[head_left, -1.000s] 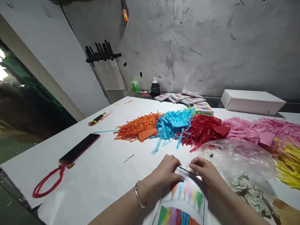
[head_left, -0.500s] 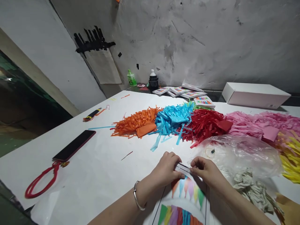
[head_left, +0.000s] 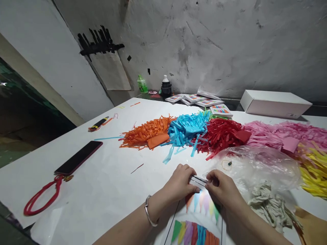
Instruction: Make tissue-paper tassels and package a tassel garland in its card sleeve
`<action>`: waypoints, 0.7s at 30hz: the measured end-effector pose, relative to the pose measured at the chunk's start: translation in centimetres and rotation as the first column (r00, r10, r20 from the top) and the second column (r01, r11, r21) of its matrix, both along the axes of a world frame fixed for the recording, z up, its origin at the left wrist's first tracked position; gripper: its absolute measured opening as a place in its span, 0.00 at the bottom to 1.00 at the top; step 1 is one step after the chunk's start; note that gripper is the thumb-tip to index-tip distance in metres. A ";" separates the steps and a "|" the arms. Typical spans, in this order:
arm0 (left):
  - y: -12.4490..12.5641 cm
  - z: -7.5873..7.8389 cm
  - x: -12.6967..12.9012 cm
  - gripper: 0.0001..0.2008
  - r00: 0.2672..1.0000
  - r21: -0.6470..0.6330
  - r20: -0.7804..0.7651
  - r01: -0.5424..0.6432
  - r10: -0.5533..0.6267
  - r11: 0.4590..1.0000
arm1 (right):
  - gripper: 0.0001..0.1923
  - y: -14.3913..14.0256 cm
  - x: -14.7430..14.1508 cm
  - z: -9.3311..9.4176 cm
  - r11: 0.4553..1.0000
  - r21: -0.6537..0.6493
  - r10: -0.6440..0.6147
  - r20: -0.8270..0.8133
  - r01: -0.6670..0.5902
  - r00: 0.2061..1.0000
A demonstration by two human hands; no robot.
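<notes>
**Both hands pinched the top edge of a printed packet**

The left hand (head_left: 182,182), with a silver bangle (head_left: 149,211) on its wrist, and the right hand (head_left: 221,190) met at the upper end of a clear-wrapped white card printed with colourful bunting flags (head_left: 198,217), which lay flat on the white paper-covered table (head_left: 107,190) directly before the person. Each hand gripped the packet's top edge (head_left: 200,179) between thumb and fingertips, the fingertips of the two hands nearly touching. By the look of it, the step in hand was working the mouth of the wrapper, folding or sealing it; finishing that would call for a steady, even pinch along the whole edge. Just right of the right hand lay a crumpled clear plastic bag (head_left: 258,166) and a wad of grey-beige crumpled paper (head_left: 268,204). Beyond the hands, well apart, heaps of fringed tissue paper ran across the table: orange (head_left: 148,134), blue (head_left: 187,129), red (head_left: 222,134), pink (head_left: 278,136) and yellow (head_left: 313,173). A dark smartphone on a red cord (head_left: 78,162) lay far left
</notes>
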State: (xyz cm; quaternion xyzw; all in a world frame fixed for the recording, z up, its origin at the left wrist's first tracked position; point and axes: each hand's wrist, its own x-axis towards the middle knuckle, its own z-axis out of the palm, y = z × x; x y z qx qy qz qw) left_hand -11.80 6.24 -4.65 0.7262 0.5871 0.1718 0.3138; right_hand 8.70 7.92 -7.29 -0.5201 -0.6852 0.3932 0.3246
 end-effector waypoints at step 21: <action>0.0 -0.1 -0.1 0.20 1.000 0.030 0.024 -0.015 0.014 0.999 | 0.10 -2.9 2.4 2.7 0.967 0.244 -0.075 0.008 0.071 0.997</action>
